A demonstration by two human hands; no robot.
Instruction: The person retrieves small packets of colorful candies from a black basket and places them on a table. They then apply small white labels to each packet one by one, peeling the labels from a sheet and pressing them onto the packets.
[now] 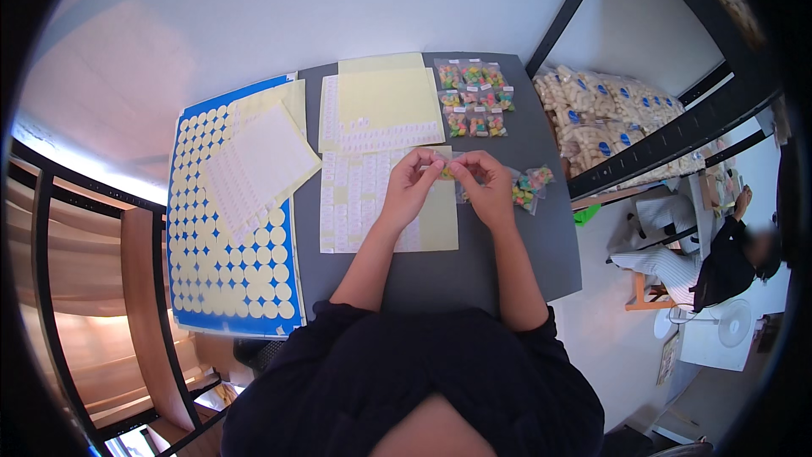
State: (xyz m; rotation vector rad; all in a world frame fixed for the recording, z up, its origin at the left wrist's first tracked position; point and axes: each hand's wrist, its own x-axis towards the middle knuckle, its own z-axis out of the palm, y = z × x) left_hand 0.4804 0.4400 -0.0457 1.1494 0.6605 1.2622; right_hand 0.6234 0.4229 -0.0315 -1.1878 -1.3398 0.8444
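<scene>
Between my left hand (412, 183) and my right hand (484, 185), a small clear plastic bag of colourful pieces (448, 170) is pinched by both thumbs and fingers. Beneath my left hand lies a sheet of small printed labels (355, 203), with part of its yellowish backing bare. Several similar filled bags (525, 193) are piled just right of my right hand. Farther back, rows of filled bags (472, 76) bearing small white labels rest on the grey table (469, 273). The far ends of my fingers are partly hidden by the thumbs.
More label sheets (387, 95) lie behind my hands. A loose sheet (260, 165) overlaps a blue board with round cream stickers (254, 292) at left. Large clear bags of pale pieces (609, 114) fill a shelf beyond the right edge, behind a black metal post. Another person (723, 266) sits at far right.
</scene>
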